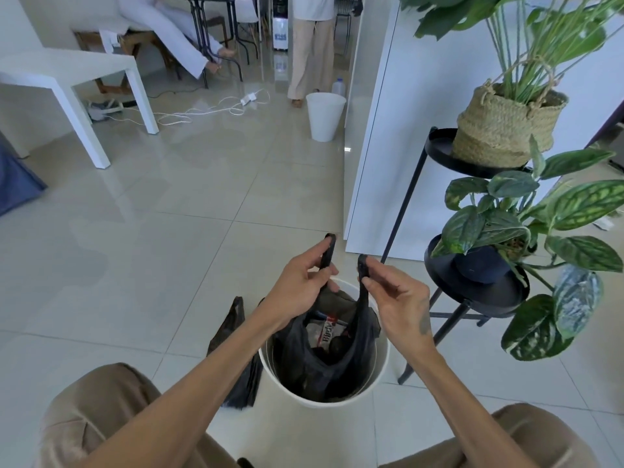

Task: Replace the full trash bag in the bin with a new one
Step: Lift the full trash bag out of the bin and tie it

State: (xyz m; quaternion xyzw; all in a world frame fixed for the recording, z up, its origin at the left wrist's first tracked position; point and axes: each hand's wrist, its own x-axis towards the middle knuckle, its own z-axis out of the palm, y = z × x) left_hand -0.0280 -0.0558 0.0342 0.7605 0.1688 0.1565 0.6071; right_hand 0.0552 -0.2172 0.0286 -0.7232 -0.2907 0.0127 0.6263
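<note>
Gathering the handles, head view: left hand [300,282] pinches one black handle [328,251], right hand [395,295] pinches the other [363,268]. The hands are close but apart, each clamped on its own strip, held above the bin [324,398].

Judged step: closing the full bag [324,363] before lifting it out. To do it well — bring both handles together over the centre, cross or knot them so the mouth closes, then draw straight up so the thin film does not snag on the rim or spill. Keeping the pull even on both sides should stop the load tipping.

Containers: the white bin stands on the floor between the knees, the bag seated inside it, mouth open. Inside are crumpled packaging, one piece with red-and-white print, and darker items I cannot identify. A second black bag [233,336] lies on the floor touching the bin's left side — probably the replacement. A second white bin [325,116] stands farther off; its contents cannot be seen.
</note>
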